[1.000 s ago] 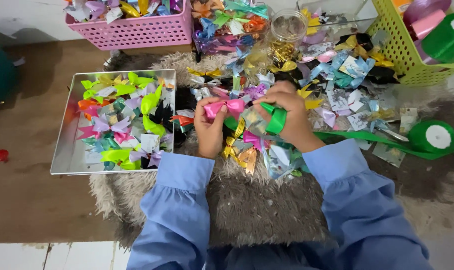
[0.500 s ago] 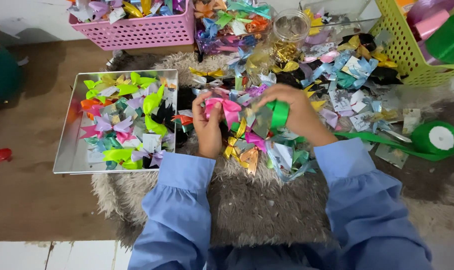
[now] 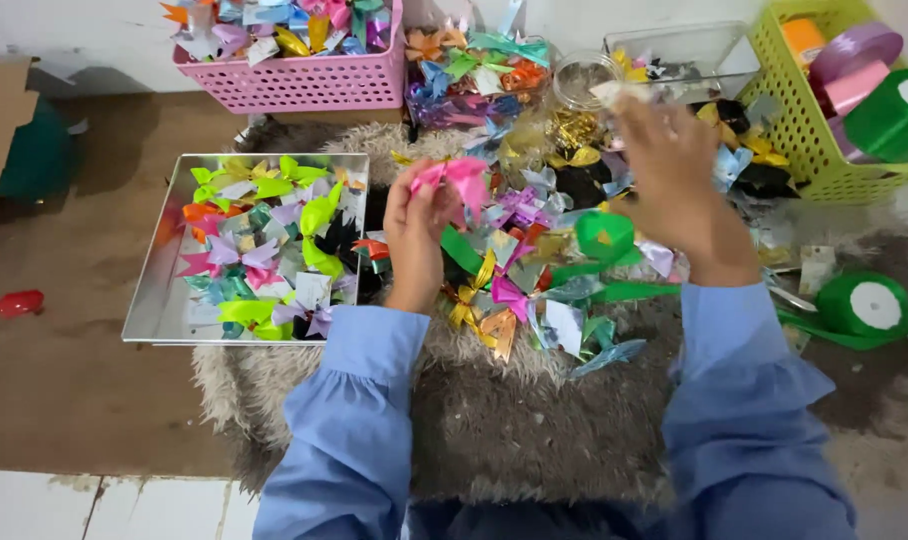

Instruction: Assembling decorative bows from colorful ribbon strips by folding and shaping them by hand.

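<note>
My left hand pinches a pink ribbon bow and holds it up over a heap of small coloured bows on a grey furry mat. My right hand is raised and blurred above the heap, near a clear jar. A loop of green ribbon sits just below that hand's left side. A green strip runs from the loop to a green ribbon roll on the right. The blur hides whether the right fingers grip the ribbon.
A metal tray of finished bows lies at the left. A pink basket of bows stands behind it, and a yellow-green basket with ribbon rolls at the back right. A red object lies on the brown floor.
My hands have come apart. The right hand lifted up and to the right, away from the pink bow, and the green loop went with it. The left hand keeps the pink bow.
</note>
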